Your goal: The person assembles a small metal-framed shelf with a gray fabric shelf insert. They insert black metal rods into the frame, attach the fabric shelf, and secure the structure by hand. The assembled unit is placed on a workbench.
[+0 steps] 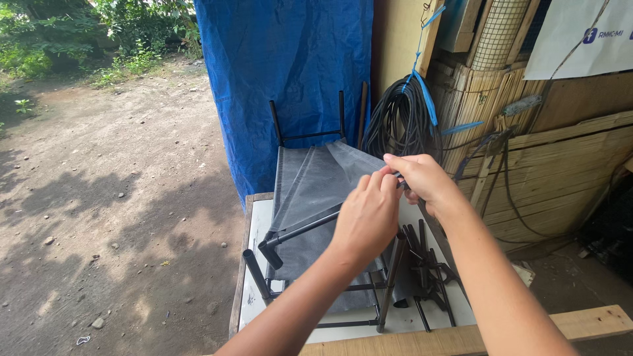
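Both hands meet above white table (pixel 422 316). Left hand (pixel 366 214) and right hand (pixel 422 178) pinch far edge of grey fabric sheet (pixel 310 188), stretched over black tube frame (pixel 297 231) on table. Loose black rods (pixel 428 264) just right of frame.

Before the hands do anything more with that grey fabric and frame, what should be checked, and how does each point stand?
1. Both hands on the work: left hand and right hand meet at the edge of the grey fabric: ok.
2. What the fingers pinch there: cannot tell.
3. Black frame rests on the white table: ok.
4. Loose black rods lie beside the frame on the table: ok.
5. Cable coil hangs apart from the hands: ok.
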